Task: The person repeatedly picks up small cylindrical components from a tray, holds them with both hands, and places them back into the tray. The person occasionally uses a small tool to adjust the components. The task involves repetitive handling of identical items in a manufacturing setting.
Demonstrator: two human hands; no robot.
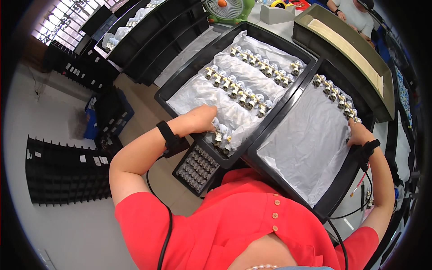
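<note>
Two black trays lined with white tissue lie side by side. In the left tray (164,92), small figurines with clear rounded heads, cream bodies and yellow parts lie in rows. At its near edge my left hand (201,119) is closed, fingers curled at a figurine (217,124) of the nearest group; its fingertips are partly hidden. The right tray (281,177) has one row of similar figurines (333,93) along its far right side. My right hand (359,133) has its fingers closed around the near end of that row, on a figurine (354,119).
A smaller black tray of figurines (197,168) sits below the left tray. An olive bin (342,49) stands beyond the right tray. Stacked black trays (153,42) and a green fan (225,8) are at the back. A co-worker (355,18) sits far right. Cables hang from both my wristbands.
</note>
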